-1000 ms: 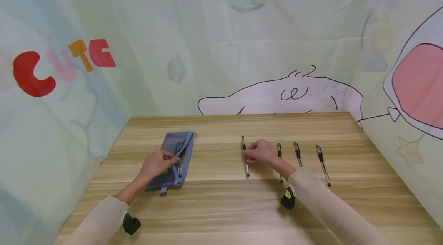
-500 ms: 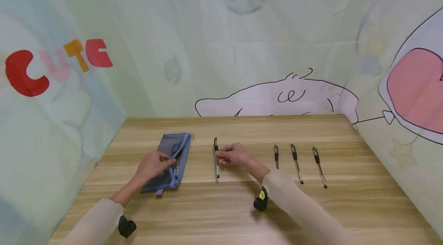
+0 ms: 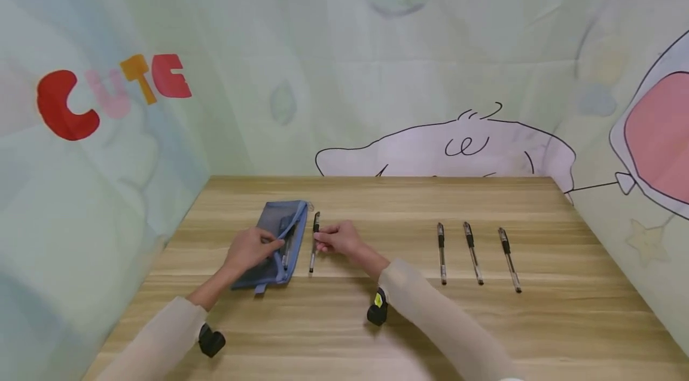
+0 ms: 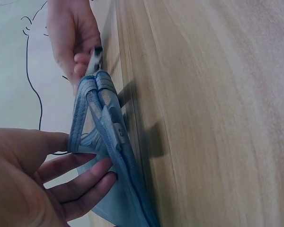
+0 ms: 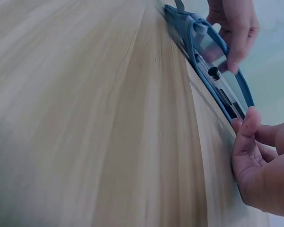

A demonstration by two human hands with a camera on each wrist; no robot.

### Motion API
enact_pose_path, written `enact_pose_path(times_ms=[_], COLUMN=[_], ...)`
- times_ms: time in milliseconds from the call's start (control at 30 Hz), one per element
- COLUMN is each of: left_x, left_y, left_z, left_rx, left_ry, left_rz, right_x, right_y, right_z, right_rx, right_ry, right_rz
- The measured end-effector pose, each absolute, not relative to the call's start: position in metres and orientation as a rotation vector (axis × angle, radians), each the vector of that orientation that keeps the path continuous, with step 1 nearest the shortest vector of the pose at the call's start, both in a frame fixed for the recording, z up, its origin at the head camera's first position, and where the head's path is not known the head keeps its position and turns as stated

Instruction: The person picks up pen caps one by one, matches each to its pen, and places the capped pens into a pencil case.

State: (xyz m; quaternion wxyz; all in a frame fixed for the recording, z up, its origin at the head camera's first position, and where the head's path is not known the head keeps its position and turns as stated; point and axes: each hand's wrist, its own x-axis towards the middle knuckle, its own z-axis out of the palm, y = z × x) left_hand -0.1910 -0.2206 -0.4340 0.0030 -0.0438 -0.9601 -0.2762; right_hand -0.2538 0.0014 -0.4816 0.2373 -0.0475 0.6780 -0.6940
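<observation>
A blue mesh pencil pouch [image 3: 258, 276] lies on the left of the table, its zipped side parted. My left hand [image 3: 252, 249] pinches the upper edge of that opening between thumb and fingers, which the left wrist view [image 4: 52, 175] shows close up. Inside the pouch, dark and clear pens show through the gap. Just right of the pouch, my right hand [image 3: 341, 238] pinches a clear pen with a black grip and cap [image 3: 312, 258] around its middle, cap end pointing away. In the right wrist view the right hand [image 5: 265, 161] is close beside the pouch opening [image 5: 244, 87].
Three more black-capped clear pens [image 3: 442, 255] lie apart in a row on the right of the wooden table [image 3: 377, 201]. A printed cloth backdrop [image 3: 344, 82] rises behind and on both sides. Small black cameras [image 3: 377, 309] are strapped at the wrists.
My right hand has carried the pen leftward, from mid-table to right beside the pouch. My left hand keeps its hold on the pouch edge. The head view has shifted slightly.
</observation>
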Motion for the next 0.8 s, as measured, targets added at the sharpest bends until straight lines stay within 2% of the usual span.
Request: enact_pose_path(times_ms=[333,800], left_x=[-0.196,-0.195], left_y=[-0.222,-0.222], left_z=[-0.437,-0.435], left_rx=[-0.105,-0.095], left_ry=[-3.034,-3.054], left_rz=[-0.855,-0.836], right_x=[-0.258,-0.256], right_y=[-0.038,-0.050], right_z=[-0.487,-0.479], right_rx=[-0.099,-0.143], right_ry=[1.880,2.040], right_rz=[-1.977,-1.944])
